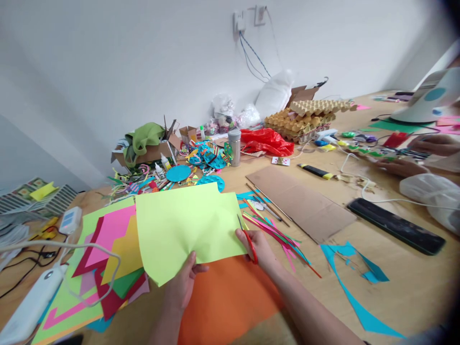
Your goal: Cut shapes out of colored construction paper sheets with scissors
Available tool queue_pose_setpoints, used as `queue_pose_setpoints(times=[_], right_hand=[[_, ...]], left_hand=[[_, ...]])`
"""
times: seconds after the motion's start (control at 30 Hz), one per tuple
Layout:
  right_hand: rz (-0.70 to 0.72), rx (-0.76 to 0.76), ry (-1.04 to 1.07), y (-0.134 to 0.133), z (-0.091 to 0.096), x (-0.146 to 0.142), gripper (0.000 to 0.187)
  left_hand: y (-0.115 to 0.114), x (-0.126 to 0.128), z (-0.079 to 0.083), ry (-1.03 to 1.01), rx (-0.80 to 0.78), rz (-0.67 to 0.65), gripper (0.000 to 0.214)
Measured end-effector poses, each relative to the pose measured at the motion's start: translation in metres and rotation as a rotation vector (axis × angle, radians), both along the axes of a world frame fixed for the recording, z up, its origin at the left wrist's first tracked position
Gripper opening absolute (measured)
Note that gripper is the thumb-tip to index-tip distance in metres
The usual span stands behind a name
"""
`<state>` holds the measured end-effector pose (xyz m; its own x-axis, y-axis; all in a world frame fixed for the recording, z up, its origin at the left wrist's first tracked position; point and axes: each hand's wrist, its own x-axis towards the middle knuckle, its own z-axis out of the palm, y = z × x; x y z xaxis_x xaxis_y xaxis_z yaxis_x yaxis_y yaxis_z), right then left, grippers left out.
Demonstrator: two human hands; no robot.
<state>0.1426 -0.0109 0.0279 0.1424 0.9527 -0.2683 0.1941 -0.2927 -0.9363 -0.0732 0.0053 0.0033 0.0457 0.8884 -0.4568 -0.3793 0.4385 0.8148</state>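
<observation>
My left hand pinches the lower edge of a yellow-green sheet of paper, thumb on top. The sheet is raised above the table and has a step cut out of its upper right corner. At the right edge of the sheet, my right hand is closed on red-handled scissors and also touches the paper. One scissor blade points up beside the edge; the rest is hidden. Below both hands lies an orange sheet on the table.
Coloured paper scraps and white power banks lie left. Paper strips, cardboard, a box cutter and a black case lie right. Egg cartons stack behind. Another person's hands are at far right.
</observation>
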Motion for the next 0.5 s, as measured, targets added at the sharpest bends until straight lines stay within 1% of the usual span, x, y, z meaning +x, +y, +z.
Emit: queue_pose_setpoints(times=[0.1, 0.23, 0.37, 0.43, 0.5], right_hand=[[0.008, 0.001, -0.004, 0.0003, -0.0001, 0.0011, 0.057], [0.01, 0.011, -0.015, -0.0001, 0.0014, 0.0019, 0.057], [0.023, 0.024, -0.002, -0.0014, 0.0041, 0.0021, 0.057], [0.035, 0.011, 0.016, -0.0021, 0.0061, 0.0021, 0.058], [0.04, -0.009, 0.03, -0.0025, 0.0082, 0.0019, 0.058]], left_hand=[[-0.0008, 0.0007, 0.0028, -0.031, -0.007, -0.009, 0.033], [-0.0016, 0.002, 0.0061, -0.039, -0.005, 0.017, 0.029], [-0.0012, 0.0031, 0.0082, -0.048, -0.025, 0.032, 0.036], [-0.0008, 0.0034, 0.0088, -0.046, 0.002, 0.055, 0.039], [-0.0006, 0.0033, 0.0088, -0.041, 0.019, 0.079, 0.037]])
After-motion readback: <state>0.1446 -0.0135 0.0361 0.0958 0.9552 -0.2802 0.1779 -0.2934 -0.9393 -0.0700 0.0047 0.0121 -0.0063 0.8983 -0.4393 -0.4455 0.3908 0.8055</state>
